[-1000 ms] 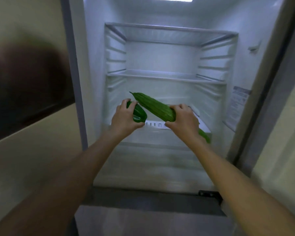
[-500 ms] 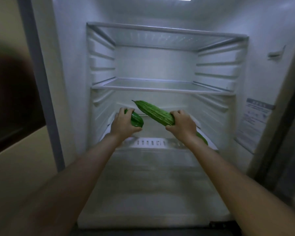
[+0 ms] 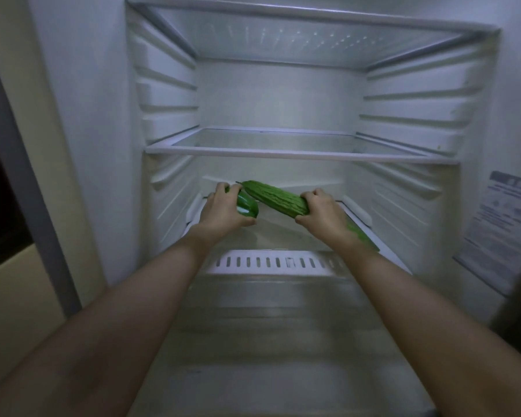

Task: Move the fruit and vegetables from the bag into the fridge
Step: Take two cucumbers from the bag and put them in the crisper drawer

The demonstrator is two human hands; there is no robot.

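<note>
While both arms reach into the open fridge, each hand carries a green vegetable above its lowest glass shelf, below the middle shelf. To the left, the left hand curls its fingers over a pepper, thumb under it; the pepper is smooth, glossy and dark green, with a bright glint on its skin, and only its right part shows past the fingers. Its long axis cannot be told. Just beside it, apart by a narrow gap, the pointed tip of a gourd aims up and left toward the back wall. This gourd is long, tapered and paler green, its skin ridged and bumpy. Its long axis runs on a slant from that far tip down and right toward the fridge's front, passing through the right hand, which wraps it near the middle, knuckles up, fingers closed round it. Its near end shows blurred behind the right wrist, over the shelf's right edge. Further right, a label sticks to the fridge's side wall, its print too blurred to read.
</note>
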